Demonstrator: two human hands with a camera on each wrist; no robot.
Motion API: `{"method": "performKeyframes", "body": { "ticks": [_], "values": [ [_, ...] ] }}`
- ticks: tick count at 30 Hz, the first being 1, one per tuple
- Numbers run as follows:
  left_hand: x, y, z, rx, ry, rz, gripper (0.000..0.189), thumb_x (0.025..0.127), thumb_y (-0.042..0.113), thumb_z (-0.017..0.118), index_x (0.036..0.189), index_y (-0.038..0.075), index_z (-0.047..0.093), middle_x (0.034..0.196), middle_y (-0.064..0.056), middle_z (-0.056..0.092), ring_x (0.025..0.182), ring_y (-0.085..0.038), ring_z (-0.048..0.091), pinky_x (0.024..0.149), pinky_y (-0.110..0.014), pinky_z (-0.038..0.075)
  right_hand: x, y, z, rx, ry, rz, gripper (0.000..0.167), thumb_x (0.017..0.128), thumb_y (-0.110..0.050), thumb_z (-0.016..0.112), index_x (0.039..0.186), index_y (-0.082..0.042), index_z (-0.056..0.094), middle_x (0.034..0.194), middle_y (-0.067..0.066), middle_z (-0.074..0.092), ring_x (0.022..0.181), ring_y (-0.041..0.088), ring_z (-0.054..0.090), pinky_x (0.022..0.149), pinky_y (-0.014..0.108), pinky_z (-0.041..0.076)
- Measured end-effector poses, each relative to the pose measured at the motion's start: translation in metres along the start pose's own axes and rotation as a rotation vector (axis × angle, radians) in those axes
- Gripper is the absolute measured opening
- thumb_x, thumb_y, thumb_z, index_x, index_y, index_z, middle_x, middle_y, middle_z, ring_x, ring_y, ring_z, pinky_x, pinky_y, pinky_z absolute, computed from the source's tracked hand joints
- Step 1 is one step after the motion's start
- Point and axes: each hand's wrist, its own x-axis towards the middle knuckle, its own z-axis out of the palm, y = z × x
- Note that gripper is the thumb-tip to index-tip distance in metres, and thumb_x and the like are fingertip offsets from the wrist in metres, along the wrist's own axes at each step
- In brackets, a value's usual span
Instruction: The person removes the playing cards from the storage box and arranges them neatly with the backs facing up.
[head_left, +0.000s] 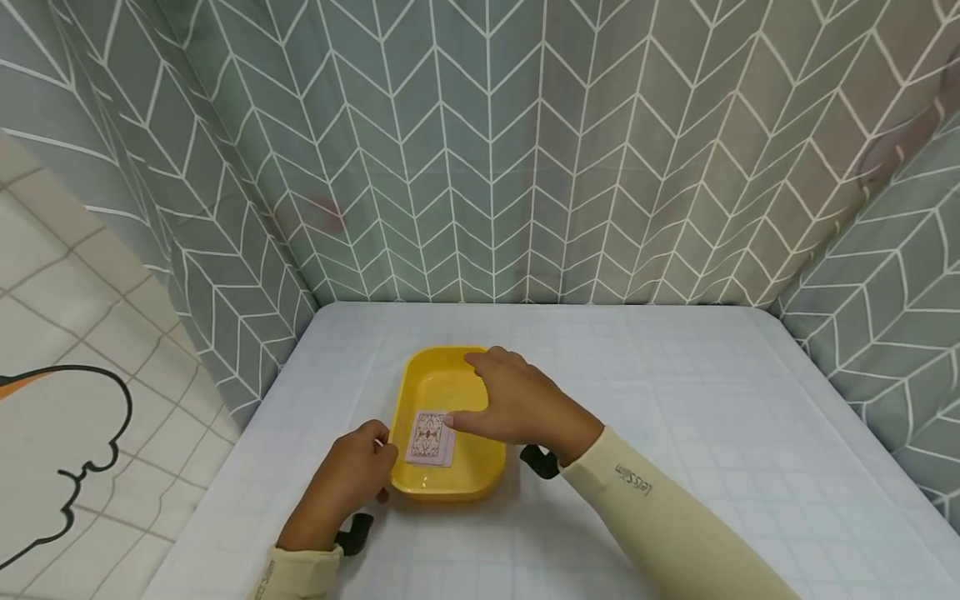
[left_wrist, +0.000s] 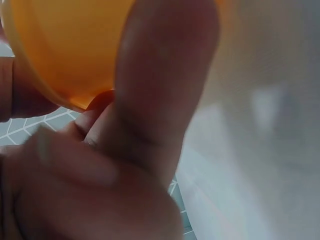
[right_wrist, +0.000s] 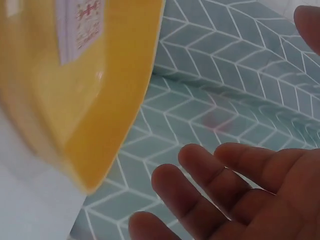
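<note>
A yellow plastic tray [head_left: 450, 482] with raised walls sits on the white table, left of its middle. Inside it, toward the left wall, lies a small stack of playing cards [head_left: 427, 437], patterned backs up. At the near left of the tray, my left hand [head_left: 347, 471] pinches the rim, and its thumb [left_wrist: 167, 65] is large and close in the left wrist view. My right hand [head_left: 517, 400] hovers over the tray's right side with fingers spread, holding nothing. Its fingers [right_wrist: 200, 200] appear apart from the tray wall in the right wrist view.
White cloth covers the table [head_left: 675, 400]. A grey curtain [head_left: 525, 167] with white chevron lines hangs behind it and along both sides. Tiled flooring or wall [head_left: 112, 333] shows at the far left.
</note>
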Motion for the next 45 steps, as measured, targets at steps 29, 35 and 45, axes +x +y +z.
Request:
{"method": "performKeyframes", "body": {
  "ticks": [29,35,45],
  "values": [
    [-0.003,0.001,0.005,-0.020,0.017,0.019,0.017,0.102,0.019,0.053,0.109,0.005,0.058,0.083,-0.007,0.065,0.061,-0.021,0.065,0.056,-0.036,0.048,0.058,-0.009,0.084,-0.062,-0.295,0.279,0.041,0.094,-0.053,0.076,0.078,-0.015,0.072,0.073,0.000,0.065,0.064,0.017,0.061,0.061,0.033,0.050],
    [-0.004,0.005,0.006,-0.014,0.015,0.023,0.014,0.101,0.018,0.054,0.105,0.005,0.057,0.081,-0.007,0.064,0.061,-0.020,0.064,0.055,-0.036,0.048,0.059,-0.012,0.093,-0.134,-0.254,0.294,0.043,0.088,-0.057,0.080,0.074,-0.017,0.072,0.070,-0.003,0.067,0.066,0.017,0.061,0.070,0.040,0.052],
    [-0.004,0.008,0.006,0.017,0.015,0.016,0.012,0.100,0.018,0.055,0.102,0.006,0.056,0.080,-0.006,0.064,0.060,-0.020,0.065,0.055,-0.035,0.048,0.060,-0.016,0.099,-0.224,-0.202,0.291,0.043,0.083,-0.055,0.086,0.071,-0.018,0.068,0.071,-0.003,0.064,0.064,0.015,0.058,0.068,0.046,0.054]
  ]
}}
